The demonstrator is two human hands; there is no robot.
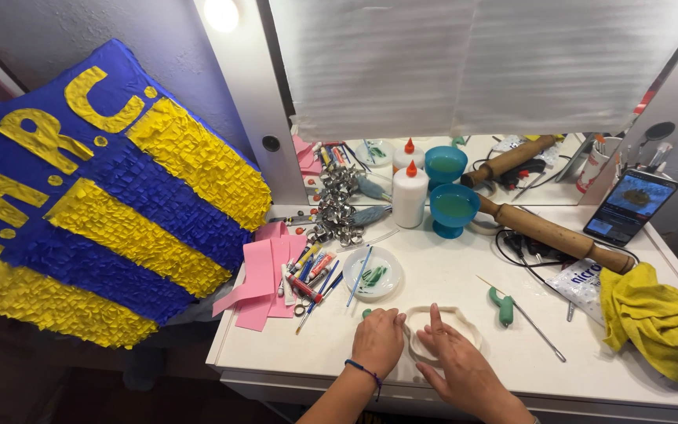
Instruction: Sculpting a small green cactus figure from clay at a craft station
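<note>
White and cluttered, the dressing tabletop (449, 271) stands against a mirror, and a big blue-and-yellow fringed paper piñata (96, 204) leans off its left edge. Near the front edge, about the middle, lies a thin white ring of soft clay (464, 326), flat on the surface. Both hands are on it. The left hand (378, 339), a dark cord bracelet on its wrist, rests with its fingers curled together on the ring's left side. The right hand (455, 363) lies flat with the forefinger stretched out, pressing down inside the ring; it clasps nothing that I can see. A small green lump (366, 313) peeks out just beside the left fingertips.

Behind the hands sits a small round white dish (373, 275) with green smears and a thin blue brush (359, 276) across it. Left of that lie a heap of paint tubes (309, 271) and strips of pink paper (264, 279). Toward the back edge stand a white glue bottle with an orange cap (410, 195) and a turquoise footed cup (453, 209), with a long wooden rolling pin (555, 235) slanting off to the right. A green-handled needle tool (505, 306) lies right of the ring, a crumpled yellow cloth (657, 318) fills the front right corner, and a propped phone (630, 206) leans at the back right.
</note>
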